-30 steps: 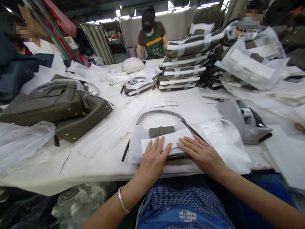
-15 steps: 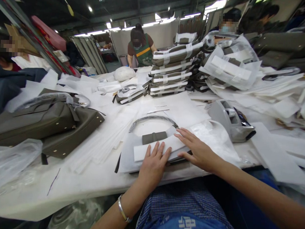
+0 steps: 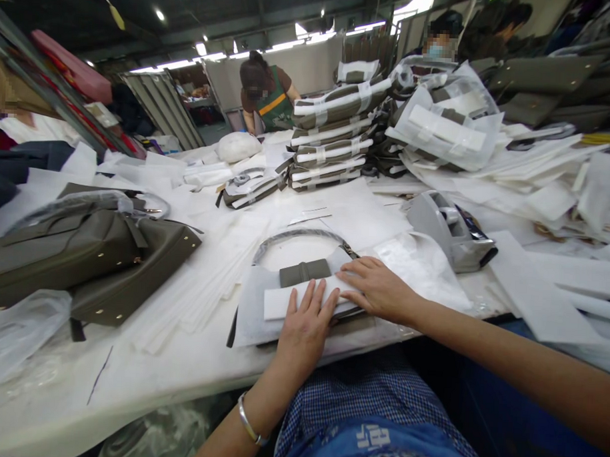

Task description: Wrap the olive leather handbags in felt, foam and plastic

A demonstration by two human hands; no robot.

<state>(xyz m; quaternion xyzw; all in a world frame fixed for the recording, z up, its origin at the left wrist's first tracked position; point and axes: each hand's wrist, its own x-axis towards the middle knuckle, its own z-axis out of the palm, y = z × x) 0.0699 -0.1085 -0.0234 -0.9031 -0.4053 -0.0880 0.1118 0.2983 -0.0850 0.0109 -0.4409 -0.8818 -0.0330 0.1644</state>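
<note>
A handbag (image 3: 303, 272) lies on the table in front of me, its olive flap showing between white sheets and its wrapped handle (image 3: 297, 233) arched away from me. Across its front runs a white foam strip (image 3: 276, 303). My left hand (image 3: 306, 322) rests on the strip with fingers spread. On the strip's right end lies my right hand (image 3: 376, 284), palm down, fingers stretched out and slightly apart. Neither hand grasps anything. The part of the bag beneath both hands is hidden.
At left lie larger olive handbags (image 3: 133, 269). White strips (image 3: 197, 298) sit beside the wrapped bag. A grey tape dispenser (image 3: 448, 230) stands at right, near foam sheets (image 3: 538, 283). Behind rises a stack of wrapped bags (image 3: 333, 133). A person (image 3: 274, 97) bends over the table's far side.
My right hand has come down and inward onto the right end of the foam strip. My left hand stays on the strip. The view has shifted slightly.
</note>
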